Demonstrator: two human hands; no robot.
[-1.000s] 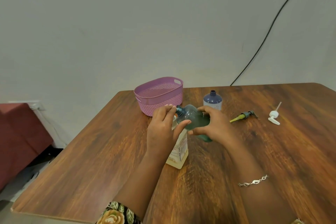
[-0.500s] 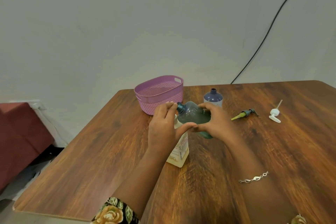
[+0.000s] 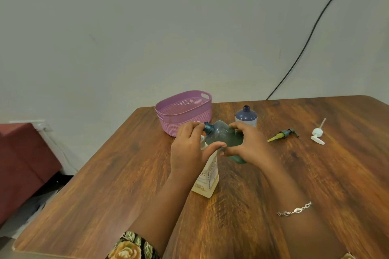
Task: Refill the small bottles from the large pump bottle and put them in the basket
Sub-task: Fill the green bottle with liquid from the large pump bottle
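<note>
Little has moved: the right hand still grips the tilted teal bottle, neck over the cream bottle that the left hand clasps upright on the counter, so keep the mouths aligned and pour slowly.

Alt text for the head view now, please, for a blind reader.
The right hand holds a tilted teal bottle, neck toward a pale bottle gripped by the left hand. A pink basket and an open blue bottle stand behind.

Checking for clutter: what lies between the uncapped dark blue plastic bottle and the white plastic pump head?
Head view: a dark pump head with a yellow-green dip tube lies on the wooden table between them, touching neither.
</note>
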